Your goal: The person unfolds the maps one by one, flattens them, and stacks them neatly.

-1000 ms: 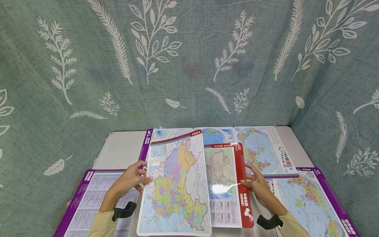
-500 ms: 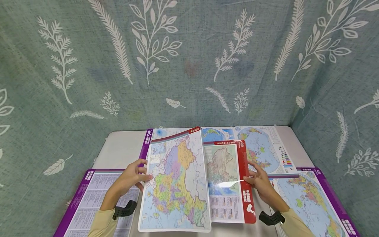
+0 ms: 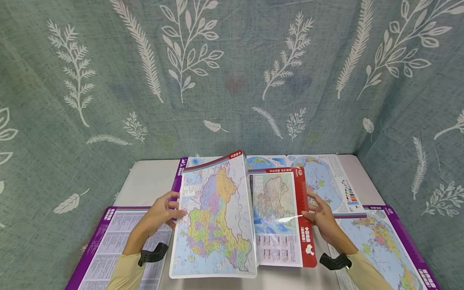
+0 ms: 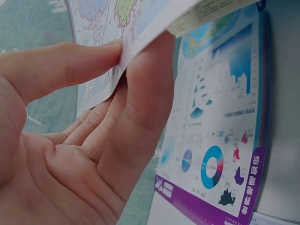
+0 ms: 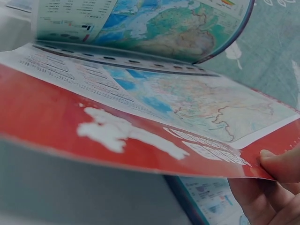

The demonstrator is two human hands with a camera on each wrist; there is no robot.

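Both hands hold up a folding map, creased down its middle, in the head view. Its left panel is a political map in many colours; its right panel shows a relief map above text, with a red border. My left hand pinches the left edge, thumb in front and index finger behind, as the left wrist view shows. On the red border, my right hand pinches between its thumb and the fingers underneath. Seen from the right wrist, the far panel curves up from the crease.
Laminated maps lie around on the white table: a purple-edged text sheet at left, a world map at back right, and a purple-edged map at right. A leaf-patterned green curtain hangs behind.
The folding map has moved up in the head view, and its right panel has swung right, showing more of its face. Both hands keep their grip; the right one has moved right and up.
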